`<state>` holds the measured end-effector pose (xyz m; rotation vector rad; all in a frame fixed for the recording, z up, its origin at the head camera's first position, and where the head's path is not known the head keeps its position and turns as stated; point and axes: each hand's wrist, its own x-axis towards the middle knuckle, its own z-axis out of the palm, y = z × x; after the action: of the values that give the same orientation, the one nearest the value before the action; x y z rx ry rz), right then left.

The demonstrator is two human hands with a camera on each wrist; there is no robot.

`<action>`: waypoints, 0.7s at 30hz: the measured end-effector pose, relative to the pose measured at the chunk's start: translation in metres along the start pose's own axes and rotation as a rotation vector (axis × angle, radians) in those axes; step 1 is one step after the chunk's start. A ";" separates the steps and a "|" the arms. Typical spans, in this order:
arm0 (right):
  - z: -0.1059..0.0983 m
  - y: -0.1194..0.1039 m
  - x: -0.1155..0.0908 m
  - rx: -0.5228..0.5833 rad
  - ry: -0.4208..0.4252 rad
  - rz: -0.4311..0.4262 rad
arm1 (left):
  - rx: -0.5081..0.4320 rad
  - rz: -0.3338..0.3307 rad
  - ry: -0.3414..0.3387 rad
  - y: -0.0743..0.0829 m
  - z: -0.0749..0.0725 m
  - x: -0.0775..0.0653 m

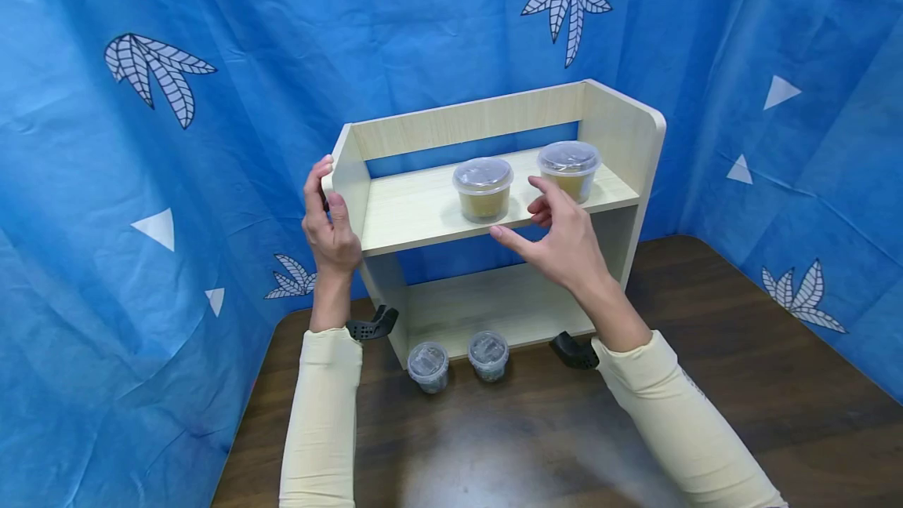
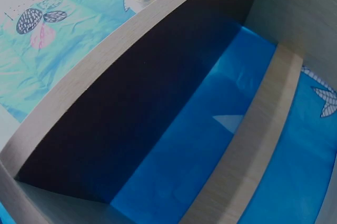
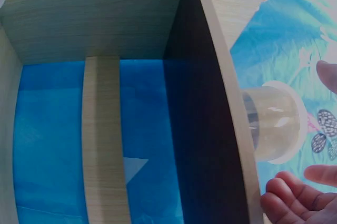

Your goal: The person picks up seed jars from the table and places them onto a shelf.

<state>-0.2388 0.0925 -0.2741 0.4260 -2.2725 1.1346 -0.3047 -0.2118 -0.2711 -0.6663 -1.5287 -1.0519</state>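
A small clear plastic tub with a clear lid and tan filling [image 1: 483, 190] stands upright at mid-frame, near the front edge of the top board of a light wooden two-tier shelf unit [image 1: 416, 210]. A second tub of the same kind [image 1: 568, 168] stands upright just right of it, further back, near the unit's right side wall.
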 end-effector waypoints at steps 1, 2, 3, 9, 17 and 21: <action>0.001 0.001 -0.002 0.010 0.011 -0.011 | -0.001 0.001 0.000 0.000 0.000 0.000; 0.002 0.002 -0.003 0.020 0.021 -0.021 | -0.002 0.001 0.001 -0.001 0.000 0.000; 0.003 0.004 -0.005 0.030 0.031 -0.030 | -0.002 0.002 0.002 -0.001 0.000 0.000; 0.005 0.010 -0.012 0.055 0.081 -0.069 | -0.010 0.005 0.006 -0.001 0.001 0.000; 0.009 0.014 -0.017 0.067 0.112 -0.110 | -0.006 0.002 0.007 -0.001 0.001 0.000; 0.010 0.017 -0.020 0.070 0.107 -0.103 | -0.013 0.000 0.008 -0.001 0.001 0.000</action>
<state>-0.2348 0.0949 -0.3021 0.4924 -2.0994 1.1596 -0.3060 -0.2112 -0.2709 -0.6702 -1.5163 -1.0637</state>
